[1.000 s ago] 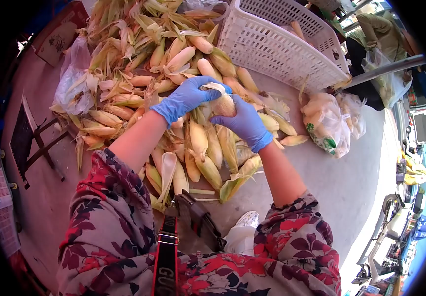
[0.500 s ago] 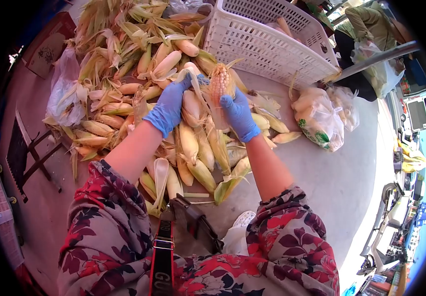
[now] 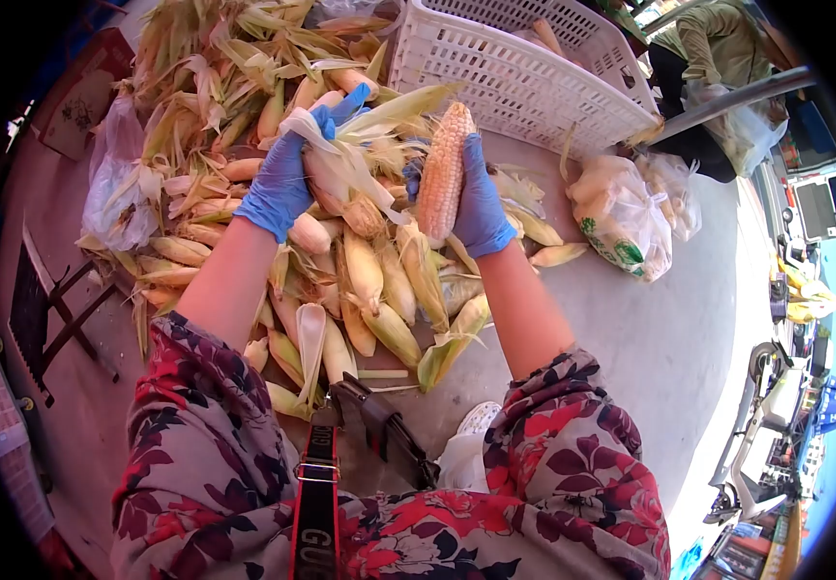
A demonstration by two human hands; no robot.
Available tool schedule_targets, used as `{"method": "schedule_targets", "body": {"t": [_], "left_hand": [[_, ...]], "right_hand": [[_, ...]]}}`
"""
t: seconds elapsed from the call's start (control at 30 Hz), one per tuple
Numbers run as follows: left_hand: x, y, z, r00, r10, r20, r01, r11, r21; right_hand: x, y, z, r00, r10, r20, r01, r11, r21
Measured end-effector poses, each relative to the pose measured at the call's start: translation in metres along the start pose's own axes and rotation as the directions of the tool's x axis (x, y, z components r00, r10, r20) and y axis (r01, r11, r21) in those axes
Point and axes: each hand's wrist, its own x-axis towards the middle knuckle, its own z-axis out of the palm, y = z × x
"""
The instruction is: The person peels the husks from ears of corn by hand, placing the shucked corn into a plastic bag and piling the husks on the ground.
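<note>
Both my hands wear blue gloves. My right hand grips a bare yellow corn cob held upright over the pile. My left hand clutches the pale green husk leaves pulled off to the left of the cob; a strip of husk still trails between them. Below lies a heap of corn ears in husks on the ground.
A white plastic crate stands tilted behind the cob. Tied plastic bags of corn lie at the right, another bag at the left. A dark folding stand is at far left. Another person stands top right.
The husk has been stripped away: my left hand pulled the leaves up and left, and the cob in my right hand now shows bare and upright.
</note>
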Motion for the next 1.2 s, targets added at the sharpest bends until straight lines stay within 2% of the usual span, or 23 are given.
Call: {"method": "schedule_targets", "body": {"t": [0.03,0.1,0.17,0.2,0.27,0.3,0.33,0.37,0.43,0.5,0.57,0.63,0.73,0.77,0.83,0.9,0.97,1.0,1.03,1.1,1.13,1.17,1.2], "left_hand": [[0.007,-0.001,-0.001,0.996,-0.017,0.083,0.01,0.997,0.081],[0.016,-0.011,0.015,0.993,-0.072,0.091,0.008,0.823,0.569],[0.002,-0.04,0.033,0.998,0.003,0.055,-0.035,0.812,0.582],[0.007,-0.052,0.032,0.996,0.031,-0.084,0.049,0.598,0.8],[0.002,-0.051,0.037,0.976,-0.154,-0.156,0.166,0.052,0.985],[-0.006,-0.064,0.032,0.979,-0.188,-0.078,0.081,0.008,0.997],[-0.018,-0.071,0.042,0.961,-0.277,-0.016,-0.003,-0.069,0.998],[-0.028,-0.086,0.045,0.905,-0.423,0.04,-0.041,0.008,0.999],[-0.053,-0.097,0.061,0.772,-0.593,0.228,-0.082,0.263,0.961],[-0.056,-0.072,0.078,0.711,-0.648,0.272,-0.01,0.378,0.926],[-0.052,-0.05,0.076,0.72,-0.606,0.34,0.09,0.567,0.819],[-0.052,-0.023,0.068,0.835,-0.502,0.225,0.195,0.652,0.732],[-0.053,-0.015,0.038,0.883,-0.465,0.063,0.343,0.731,0.59],[-0.056,0.003,0.043,0.798,-0.565,-0.213,0.559,0.56,0.611],[-0.059,-0.018,0.012,0.799,-0.529,-0.286,0.599,0.665,0.446],[-0.059,-0.015,0.021,0.761,-0.542,-0.357,0.609,0.787,0.104],[-0.049,-0.021,0.016,0.721,-0.518,-0.459,0.601,0.798,0.043],[-0.044,-0.026,0.007,0.715,-0.541,-0.443,0.597,0.802,-0.016],[-0.039,-0.032,-0.002,0.703,-0.561,-0.437,0.591,0.803,-0.08],[-0.031,-0.042,-0.006,0.785,-0.452,-0.424,0.458,0.884,-0.094],[-0.029,-0.049,-0.011,0.814,-0.394,-0.426,0.387,0.916,-0.108],[-0.029,-0.063,-0.028,0.882,-0.3,-0.363,0.349,0.934,0.077],[-0.031,-0.064,-0.028,0.935,-0.216,-0.282,0.29,0.922,0.255]], "right_hand": [[0.002,0.001,-0.001,0.999,0.048,-0.002,-0.048,0.998,0.028],[0.007,0.011,0.002,0.994,-0.112,0.015,0.113,0.976,-0.186],[0.019,0.028,0.009,0.936,-0.35,0.033,0.325,0.826,-0.46],[0.025,0.035,-0.007,0.931,-0.359,-0.073,0.252,0.773,-0.583],[0.008,0.028,-0.002,0.928,-0.365,-0.078,0.158,0.574,-0.803],[0.003,0.022,-0.001,0.925,-0.374,-0.071,0.116,0.454,-0.884],[0.011,0.028,-0.019,0.905,-0.414,-0.103,0.136,0.511,-0.849],[0.018,0.034,-0.036,0.883,-0.446,-0.145,0.153,0.567,-0.81],[0.017,0.021,-0.044,0.896,-0.152,-0.416,-0.003,0.937,-0.349],[0.012,0.02,-0.067,0.927,0.246,-0.283,-0.26,0.965,-0.012],[-0.001,0.032,-0.078,0.772,0.599,-0.211,-0.614,0.789,-0.008],[-0.016,0.031,-0.049,0.776,0.584,-0.238,-0.61,0.791,-0.048],[0.007,-0.045,-0.032,0.873,0.479,-0.096,-0.482,0.812,-0.328],[0.023,-0.087,-0.014,0.917,0.399,-0.004,-0.379,0.867,-0.322],[0.054,-0.151,-0.003,0.991,0.02,0.134,-0.025,0.999,0.033],[0.073,-0.192,-0.013,0.957,-0.173,0.232,0.133,0.975,0.177],[0.086,-0.179,-0.019,0.961,-0.246,0.126,0.215,0.952,0.219],[0.071,-0.148,0.012,0.953,-0.304,0.014,0.304,0.952,-0.025],[0.064,-0.113,0.023,0.967,-0.25,0.05,0.255,0.947,-0.195],[0.039,-0.04,0.043,0.999,0.017,0.052,0.011,0.867,-0.498],[0.024,-0.012,0.052,0.987,0.138,0.081,-0.04,0.701,-0.712],[0.018,0.025,0.044,0.948,-0.007,0.317,0.278,0.497,-0.822],[0.008,0.041,0.048,0.912,-0.094,0.398,0.407,0.312,-0.858]]}}
